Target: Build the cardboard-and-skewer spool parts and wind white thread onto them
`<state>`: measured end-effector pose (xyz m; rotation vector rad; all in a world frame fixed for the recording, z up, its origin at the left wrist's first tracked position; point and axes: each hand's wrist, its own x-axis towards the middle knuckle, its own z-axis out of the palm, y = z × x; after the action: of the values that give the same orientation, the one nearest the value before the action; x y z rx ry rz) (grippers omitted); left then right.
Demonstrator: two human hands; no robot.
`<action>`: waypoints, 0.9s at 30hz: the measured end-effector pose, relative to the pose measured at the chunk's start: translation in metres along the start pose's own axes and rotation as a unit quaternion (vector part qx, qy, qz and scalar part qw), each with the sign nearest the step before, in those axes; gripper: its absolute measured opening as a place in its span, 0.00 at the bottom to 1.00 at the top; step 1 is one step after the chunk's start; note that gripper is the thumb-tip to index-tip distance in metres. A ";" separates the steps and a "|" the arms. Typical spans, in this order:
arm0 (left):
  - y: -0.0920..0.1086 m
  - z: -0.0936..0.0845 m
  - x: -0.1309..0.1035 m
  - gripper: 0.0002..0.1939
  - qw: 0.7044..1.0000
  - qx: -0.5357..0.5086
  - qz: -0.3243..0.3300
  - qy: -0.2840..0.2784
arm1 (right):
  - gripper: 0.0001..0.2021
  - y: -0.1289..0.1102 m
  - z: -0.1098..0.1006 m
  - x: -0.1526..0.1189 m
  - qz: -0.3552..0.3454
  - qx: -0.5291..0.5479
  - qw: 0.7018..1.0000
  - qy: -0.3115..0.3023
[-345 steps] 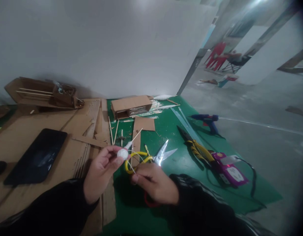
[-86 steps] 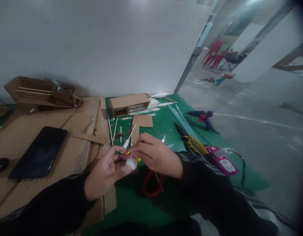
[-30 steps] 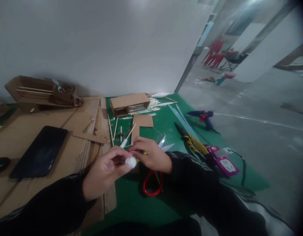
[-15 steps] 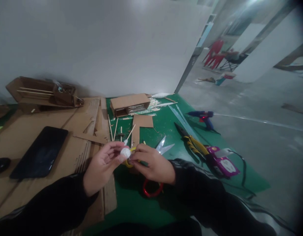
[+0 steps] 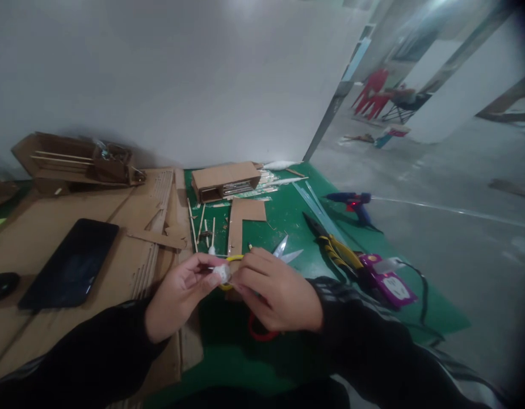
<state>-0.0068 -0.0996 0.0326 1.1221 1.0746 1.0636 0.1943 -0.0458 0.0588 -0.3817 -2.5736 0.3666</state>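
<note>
My left hand (image 5: 181,292) pinches a small white ball-like piece (image 5: 222,273) between thumb and fingers. A thin stick with a white tip (image 5: 212,244) rises just beyond those fingers. Close on the right, the fingers of my right hand (image 5: 274,289) are pressed together at the white piece's edge; what they hold is too small to make out. Below and behind the hands lie a yellow ring-shaped thing (image 5: 234,258), partly hidden, and scissors with open blades (image 5: 283,250) and a red handle (image 5: 262,335).
Cardboard sheets (image 5: 117,216) carry a black phone (image 5: 70,264) on the left. Cardboard boxes (image 5: 226,176) stand at the back. Pliers (image 5: 336,250), a blue glue gun (image 5: 351,201) and a purple power socket (image 5: 385,281) lie on the green table's right side.
My right hand has shifted slightly right and turned. The white piece has turned and moved slightly down and right, and the white-tipped stick now stands more upright.
</note>
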 end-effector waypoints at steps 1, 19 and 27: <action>0.000 0.000 0.000 0.14 1.000 -0.004 -0.002 -0.004 | 0.07 -0.001 -0.003 0.001 -0.004 -0.014 1.000 -0.002; -0.003 0.003 -0.006 0.13 0.996 -0.076 0.006 -0.047 | 0.06 0.030 0.016 0.018 0.087 0.163 0.980 0.075; 0.001 0.001 -0.006 0.11 0.998 0.037 0.025 -0.036 | 0.06 0.035 0.032 0.011 0.128 0.172 0.975 0.060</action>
<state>-0.0069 -0.1056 0.0344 1.2418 1.0404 1.0214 0.1757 -0.0152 0.0258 -0.5876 -2.2890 0.8399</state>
